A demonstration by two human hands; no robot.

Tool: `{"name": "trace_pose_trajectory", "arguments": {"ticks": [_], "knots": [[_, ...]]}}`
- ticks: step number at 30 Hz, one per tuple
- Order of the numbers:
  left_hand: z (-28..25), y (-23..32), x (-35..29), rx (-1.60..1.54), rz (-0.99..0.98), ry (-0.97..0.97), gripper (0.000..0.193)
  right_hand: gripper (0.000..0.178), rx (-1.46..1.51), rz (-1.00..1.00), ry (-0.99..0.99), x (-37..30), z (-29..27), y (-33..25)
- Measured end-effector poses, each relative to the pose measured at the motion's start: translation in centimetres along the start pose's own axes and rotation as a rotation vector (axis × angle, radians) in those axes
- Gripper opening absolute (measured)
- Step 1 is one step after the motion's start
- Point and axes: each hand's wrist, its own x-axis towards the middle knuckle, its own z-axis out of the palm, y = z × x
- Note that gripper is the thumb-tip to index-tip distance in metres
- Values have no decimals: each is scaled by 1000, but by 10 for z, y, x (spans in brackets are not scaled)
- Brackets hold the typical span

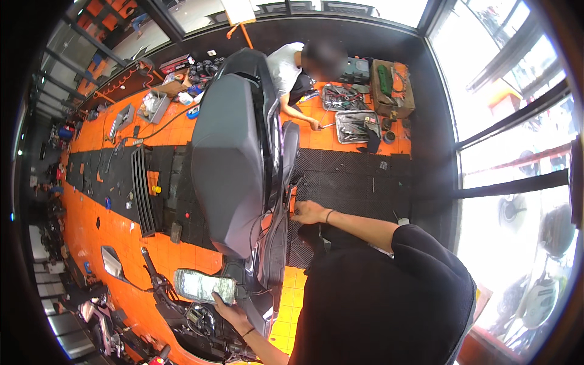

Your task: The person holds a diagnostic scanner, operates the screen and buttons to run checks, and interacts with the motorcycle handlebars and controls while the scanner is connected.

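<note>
In my left hand (pixel 231 313) is a rectangular hand-held device (pixel 198 285) with rounded corners and a glossy, reflecting screen; my thumb lies on its lower edge. It is above the front of a dark scooter (pixel 228 158), near the handlebar (pixel 157 277). A thin dark cable runs between the device and the scooter's side. My right hand (pixel 311 212) reaches to that side, beside a narrow orange part (pixel 293 201). Its fingers are curled, and whatever they grip is too small to make out.
Across the scooter, a co-worker (pixel 286 70) in a light shirt reaches toward tool trays (pixel 358 128). A box (pixel 394 103) stands beside them. A mirror (pixel 112 264) sticks out left of the handlebar. Black mats (pixel 347 176) cover part of the orange floor; a slatted rack (pixel 143 188) lies left.
</note>
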Motion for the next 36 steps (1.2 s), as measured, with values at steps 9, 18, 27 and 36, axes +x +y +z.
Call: {"name": "trace_pose_trajectory", "arguments": {"ticks": [9,18,27,36], "knots": [[154,21,12,-165,74,-161,63,50,108,670,347,-28,-103,222],[476,24,85,-54,252,-52,61,48,30,750,567,34,-284,417],[776,-126,179,265,227,91,59,63,-303,628,567,362,-440,678],[918,-242,250,401,132,65,58,66,-343,542,712,647,-647,802]]}}
